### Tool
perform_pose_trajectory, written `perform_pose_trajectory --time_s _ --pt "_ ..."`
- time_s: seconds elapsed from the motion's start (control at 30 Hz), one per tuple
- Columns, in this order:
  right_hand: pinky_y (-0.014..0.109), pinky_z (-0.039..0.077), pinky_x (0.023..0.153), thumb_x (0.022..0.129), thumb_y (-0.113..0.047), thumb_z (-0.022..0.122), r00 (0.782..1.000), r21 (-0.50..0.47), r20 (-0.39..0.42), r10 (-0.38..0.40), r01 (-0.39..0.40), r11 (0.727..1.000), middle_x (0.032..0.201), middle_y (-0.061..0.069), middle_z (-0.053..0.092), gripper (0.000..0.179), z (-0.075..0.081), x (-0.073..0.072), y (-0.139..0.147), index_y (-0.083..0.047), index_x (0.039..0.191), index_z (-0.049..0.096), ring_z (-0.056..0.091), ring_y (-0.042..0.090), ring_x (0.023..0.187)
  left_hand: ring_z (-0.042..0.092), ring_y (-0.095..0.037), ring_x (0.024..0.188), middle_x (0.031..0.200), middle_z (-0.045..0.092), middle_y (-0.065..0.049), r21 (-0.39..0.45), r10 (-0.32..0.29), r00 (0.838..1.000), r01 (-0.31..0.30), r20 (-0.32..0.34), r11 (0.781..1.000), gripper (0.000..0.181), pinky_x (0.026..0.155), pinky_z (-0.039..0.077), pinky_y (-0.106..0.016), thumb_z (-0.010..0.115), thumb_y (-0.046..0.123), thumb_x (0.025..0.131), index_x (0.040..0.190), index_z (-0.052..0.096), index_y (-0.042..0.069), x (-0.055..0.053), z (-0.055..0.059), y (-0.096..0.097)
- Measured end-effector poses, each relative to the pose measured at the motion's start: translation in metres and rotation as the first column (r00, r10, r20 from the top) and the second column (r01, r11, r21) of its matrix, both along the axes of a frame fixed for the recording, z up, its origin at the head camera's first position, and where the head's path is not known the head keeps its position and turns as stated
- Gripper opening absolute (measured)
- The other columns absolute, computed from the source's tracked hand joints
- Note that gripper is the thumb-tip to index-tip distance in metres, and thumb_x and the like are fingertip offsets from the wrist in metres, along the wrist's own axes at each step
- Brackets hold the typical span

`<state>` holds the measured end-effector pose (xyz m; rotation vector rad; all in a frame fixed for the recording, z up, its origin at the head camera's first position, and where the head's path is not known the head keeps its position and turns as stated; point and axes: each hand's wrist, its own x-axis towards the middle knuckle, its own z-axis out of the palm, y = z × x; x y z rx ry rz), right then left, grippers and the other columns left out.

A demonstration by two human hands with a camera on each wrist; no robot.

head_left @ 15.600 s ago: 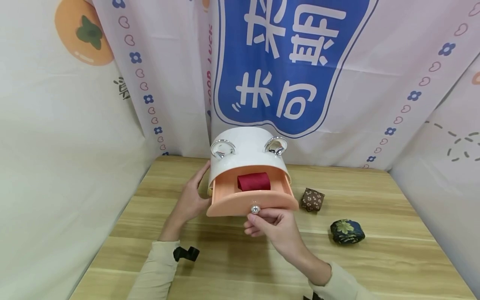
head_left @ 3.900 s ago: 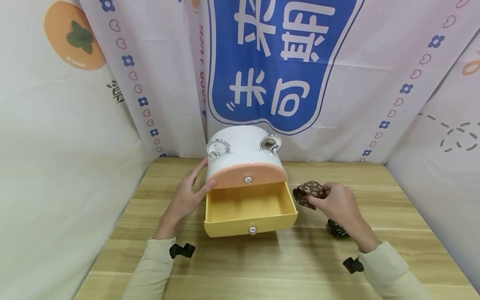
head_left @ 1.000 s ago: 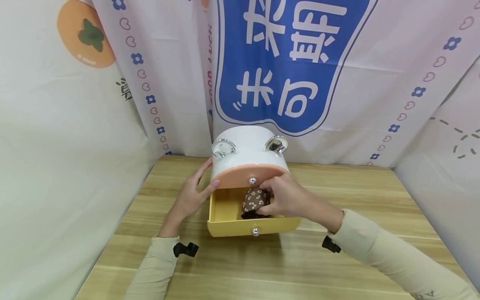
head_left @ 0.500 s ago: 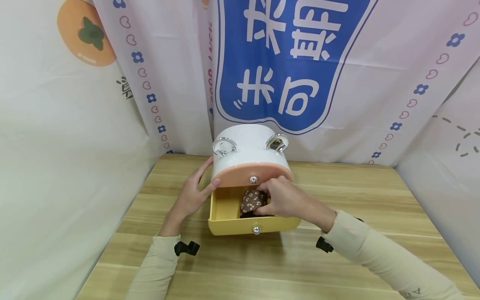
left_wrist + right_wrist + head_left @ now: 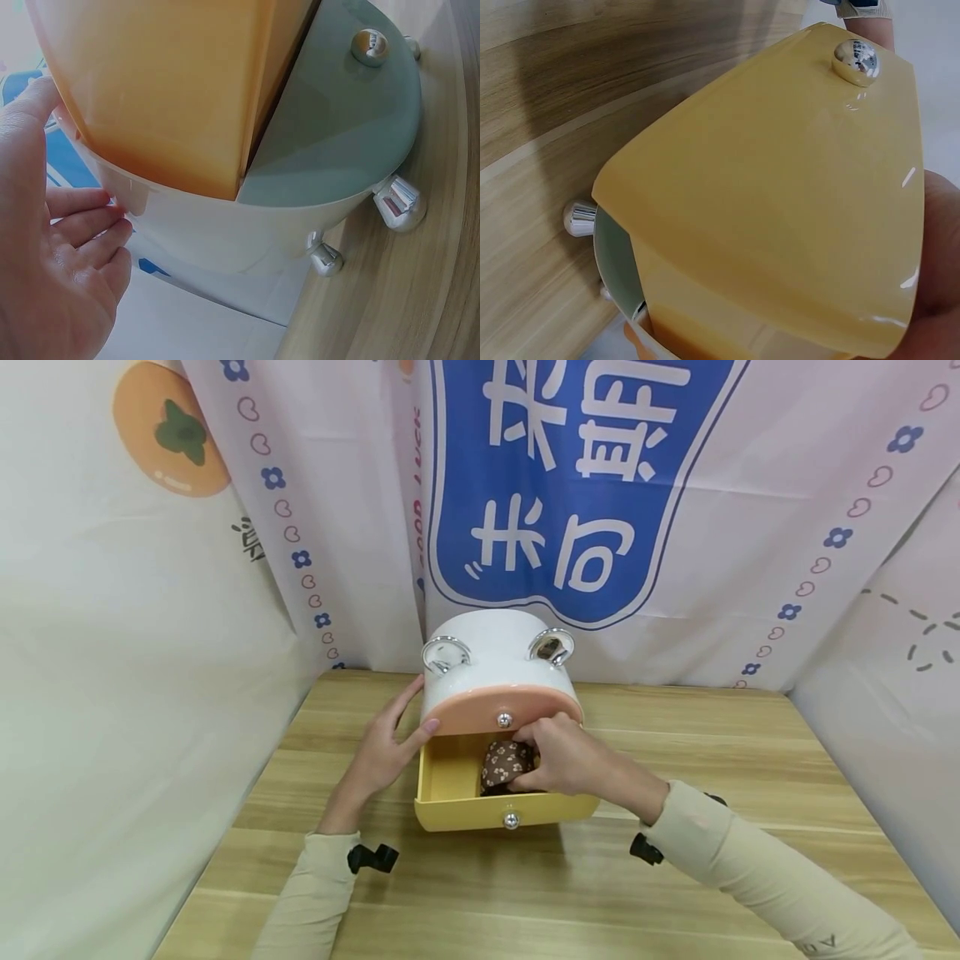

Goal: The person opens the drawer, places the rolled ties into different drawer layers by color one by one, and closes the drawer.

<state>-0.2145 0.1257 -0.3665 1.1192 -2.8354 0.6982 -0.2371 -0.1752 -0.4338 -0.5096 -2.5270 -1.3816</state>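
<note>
In the head view, a small white cabinet (image 5: 491, 647) with silver ears stands at the back of the wooden table. Its yellow middle drawer (image 5: 457, 816) is pulled out; the peach top drawer (image 5: 468, 713) is closed. My right hand (image 5: 573, 758) reaches into the yellow drawer and grips a rolled brown floral necktie (image 5: 506, 763) between thumb and fingers, toward the drawer's right half. My left hand (image 5: 378, 757) rests along the cabinet's left side, thumb on the front edge, fingers spread. The left wrist view shows those fingertips touching the white shell.
Below the yellow drawer sits a closed green drawer (image 5: 337, 112) with a silver knob. Silver feet (image 5: 401, 204) hold the cabinet off the table (image 5: 480, 893). A printed cloth (image 5: 360, 527) hangs right behind it. My right forearm covers part of the table's right side.
Earlier the peach drawer was open with a red rolled tie inside; it is closed now. The brown tie moved left from the table into the yellow drawer. Over the last second, hardly any motion.
</note>
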Motion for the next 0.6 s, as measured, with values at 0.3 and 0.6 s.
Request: perform_pose_trajectory --time_s 0.3,0.6 --pt "0.018 0.053 0.067 0.071 -0.031 0.099 0.999 0.046 -0.037 -0.009 0.01 0.999 0.097 0.004 0.08 0.052 0.0014 0.0013 0.0023 -0.002 0.109 0.078 0.066 0.009 0.073 0.029 -0.036 0.161 0.174 0.032 0.001 -0.005 0.005 1.0 -0.005 0.003 1.0 0.073 0.126 0.025 -0.073 0.064 0.048 0.102 0.166 0.032 0.034 0.0004 0.0006 0.0003" --pt "0.028 0.06 0.078 0.07 -0.034 0.1 0.999 0.06 -0.042 -0.017 0.019 0.998 0.097 -0.001 0.081 0.052 0.0088 0.0044 0.0086 -0.005 0.109 0.08 0.069 0.01 0.082 0.03 -0.036 0.161 0.174 0.033 -0.001 -0.012 0.002 1.0 -0.002 -0.013 1.0 0.074 0.127 0.026 -0.072 0.064 0.047 0.102 0.167 0.033 0.026 -0.0001 0.0002 0.0008"
